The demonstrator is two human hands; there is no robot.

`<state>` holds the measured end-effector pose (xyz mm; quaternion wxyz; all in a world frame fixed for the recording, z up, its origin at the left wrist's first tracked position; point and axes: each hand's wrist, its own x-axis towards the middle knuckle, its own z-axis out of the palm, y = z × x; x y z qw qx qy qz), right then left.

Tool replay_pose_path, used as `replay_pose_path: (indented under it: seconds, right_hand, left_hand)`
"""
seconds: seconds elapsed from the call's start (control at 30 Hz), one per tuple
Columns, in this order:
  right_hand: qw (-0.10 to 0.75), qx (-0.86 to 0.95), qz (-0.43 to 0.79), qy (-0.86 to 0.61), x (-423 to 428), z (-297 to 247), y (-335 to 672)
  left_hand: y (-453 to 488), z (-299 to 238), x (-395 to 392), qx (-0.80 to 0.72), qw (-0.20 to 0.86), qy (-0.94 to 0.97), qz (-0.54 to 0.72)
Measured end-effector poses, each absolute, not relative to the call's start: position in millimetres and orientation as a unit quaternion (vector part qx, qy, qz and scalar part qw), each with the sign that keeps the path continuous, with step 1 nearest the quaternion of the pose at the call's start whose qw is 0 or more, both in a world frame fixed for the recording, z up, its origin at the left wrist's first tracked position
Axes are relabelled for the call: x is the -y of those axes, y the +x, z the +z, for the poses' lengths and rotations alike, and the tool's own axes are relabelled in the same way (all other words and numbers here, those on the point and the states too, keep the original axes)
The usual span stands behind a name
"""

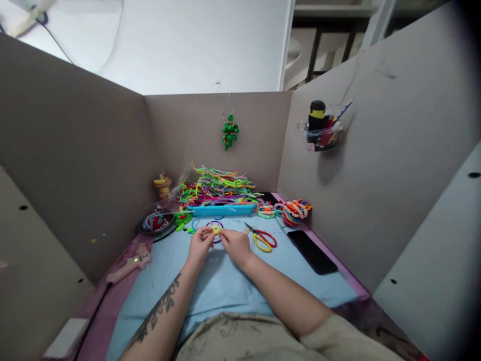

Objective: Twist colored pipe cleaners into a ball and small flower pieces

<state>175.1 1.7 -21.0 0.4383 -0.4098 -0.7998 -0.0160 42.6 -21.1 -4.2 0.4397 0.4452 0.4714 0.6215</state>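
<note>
Between my two hands is a small yellow flower-like piece (pixel 216 229), too small to make out fully. My left hand (pixel 201 245) pinches its left side with thumb and fingertips. On the other side, the fingers of my right hand (pixel 236 246) close on its right edge. A dark purple-blue cord loop (pixel 217 242) shows around and below the piece. Just right of my right hand lie scissors (pixel 266 239) with one red and one yellow handle, blades pointing away to the left. Small green pieces (pixel 180 227) lie beyond my left hand.
A blue tray (pixel 225 210) heaped with colourful cords (pixel 218 185) stands at the back. Left are a dark bowl (pixel 157 223) and a pink glue gun (pixel 131 264). A black phone (pixel 312 252) and beaded crafts (pixel 295 211) lie right. Grey panels (pixel 221 108) enclose the table.
</note>
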Motion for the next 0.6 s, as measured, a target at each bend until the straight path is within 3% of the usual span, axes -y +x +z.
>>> replay_pose_path:
  seconds: [0.33,0.6]
  right_hand:
    - [0.511,0.796,-0.003,-0.325,6,-4,179]
    - [0.550,0.760,0.049,-0.343,-3,-15,176]
  left_hand:
    - [40,-9,20,-0.435,0.437,0.465,0.635]
    - [44,-7,22,-0.414,0.461,0.479,0.622]
